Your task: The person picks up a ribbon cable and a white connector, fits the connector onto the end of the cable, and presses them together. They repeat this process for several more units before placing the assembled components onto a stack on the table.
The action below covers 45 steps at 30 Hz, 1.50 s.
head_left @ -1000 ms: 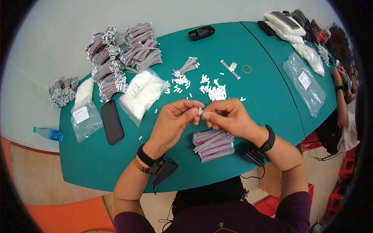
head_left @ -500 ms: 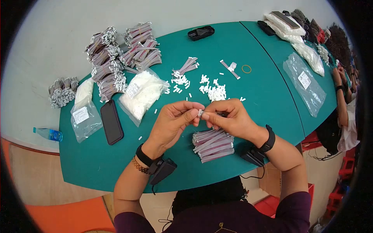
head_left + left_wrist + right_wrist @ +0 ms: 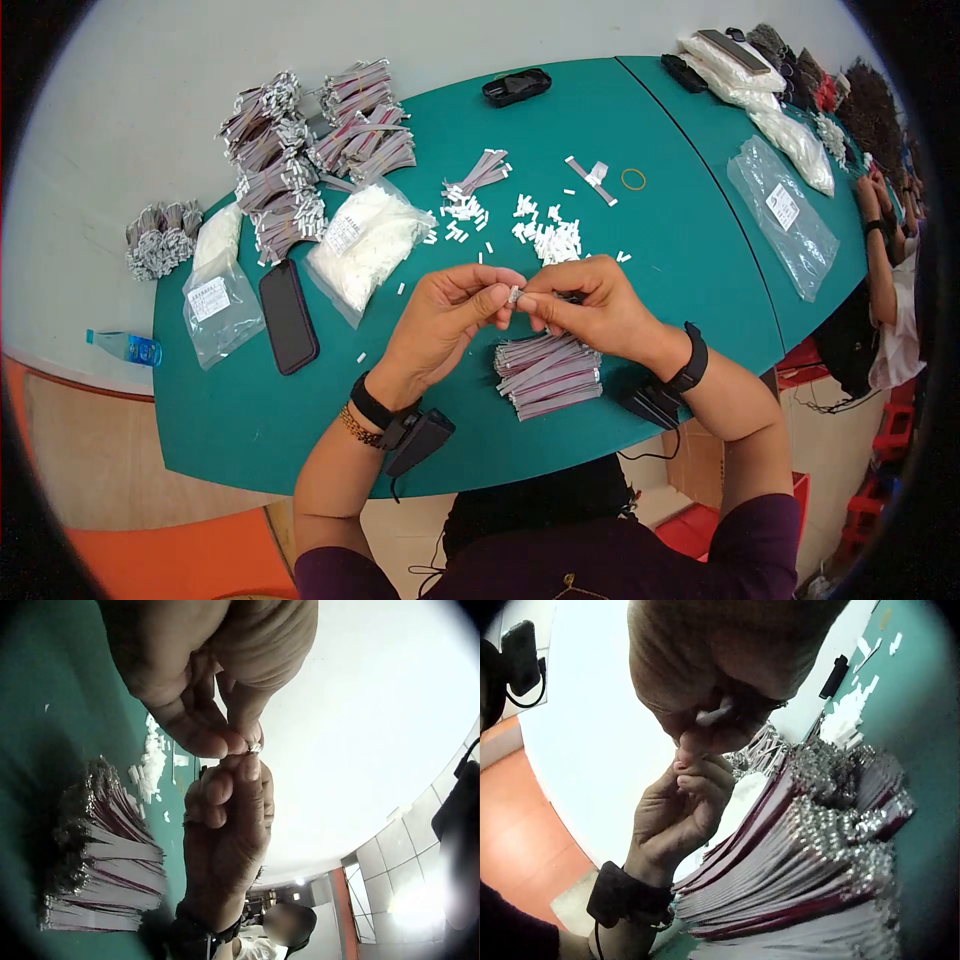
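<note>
Over the table's middle my two hands meet at the fingertips. With thumb and forefinger my left hand [image 3: 450, 312] pinches a tiny white connector [image 3: 514, 295], which shows in the left wrist view as a white and silvery piece [image 3: 254, 748]. My right hand [image 3: 597, 308] pinches from the other side, thumb against a ribbon cable end that its fingers mostly hide; a pale bit [image 3: 714, 715] shows inside them in the right wrist view. Just below the right hand lies a stack of flat grey ribbon cables [image 3: 548, 375] with dark red edge stripes and silvery ends.
Beyond the hands lie loose white plastic pieces [image 3: 557, 240], a few cables [image 3: 480, 172] and a rubber band [image 3: 633, 180]. At left are a bag of white pieces [image 3: 365, 245], a phone [image 3: 289, 318] and piled cable bundles [image 3: 275, 165]. An empty plastic bag [image 3: 783, 215] lies at right.
Both hands stay in almost the same place. The small connector between the fingertips has shifted and turned slightly; the things on the table have not moved.
</note>
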Motion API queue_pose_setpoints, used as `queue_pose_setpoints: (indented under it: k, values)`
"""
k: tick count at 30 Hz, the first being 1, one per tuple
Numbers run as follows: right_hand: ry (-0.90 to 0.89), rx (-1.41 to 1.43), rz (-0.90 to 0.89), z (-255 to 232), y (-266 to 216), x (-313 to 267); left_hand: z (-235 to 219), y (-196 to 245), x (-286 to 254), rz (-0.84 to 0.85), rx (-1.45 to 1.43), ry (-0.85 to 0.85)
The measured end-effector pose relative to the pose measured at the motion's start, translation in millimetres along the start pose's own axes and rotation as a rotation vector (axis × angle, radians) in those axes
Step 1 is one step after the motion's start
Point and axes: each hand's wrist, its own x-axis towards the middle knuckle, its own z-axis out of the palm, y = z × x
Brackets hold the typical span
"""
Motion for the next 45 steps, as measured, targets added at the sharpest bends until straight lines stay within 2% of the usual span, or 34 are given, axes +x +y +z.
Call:
queue_pose_setpoints:
  k: [8,23,35,45]
  values:
    - [0.0,-0.038,-0.02,-0.3,2.1,0.3,-0.7,-0.4,-0.4,0.003,0.011,-0.002]
    - [-0.007,0.045,0.088,-0.8,-1.2,-0.1,0.6,0.7,-0.3,0.012,0.034,-0.013]
    - [-0.013,0.078,0.099,-1.4,-0.3,-0.3,-0.2,-0.1,0.2,0.041,0.088,-0.011]
    - [0.0,0.119,0.079,0.0,1.8,-1.4,0.5,-1.5,0.3,0.006,0.001,-0.013]
